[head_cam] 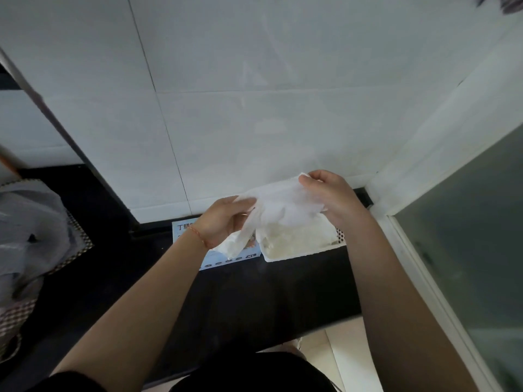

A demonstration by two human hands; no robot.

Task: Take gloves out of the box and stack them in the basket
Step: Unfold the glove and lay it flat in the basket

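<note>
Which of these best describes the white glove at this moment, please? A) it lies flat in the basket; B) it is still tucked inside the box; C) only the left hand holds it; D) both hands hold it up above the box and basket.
D: the left hand and the right hand each grip an end of the glove, which hangs in the air over the blue box and the white basket.

lighting: soft, diffuse daylight — brightest on the white wall tiles point(254, 94), with a faint pale sheen at their centre. the black counter point(268, 292) reads very dark, detail lost. forearms are shaded on their near sides. image quality: overall soft focus; wide-angle bending of straight lines toward the edges — top right corner is motion-smeared.
</note>
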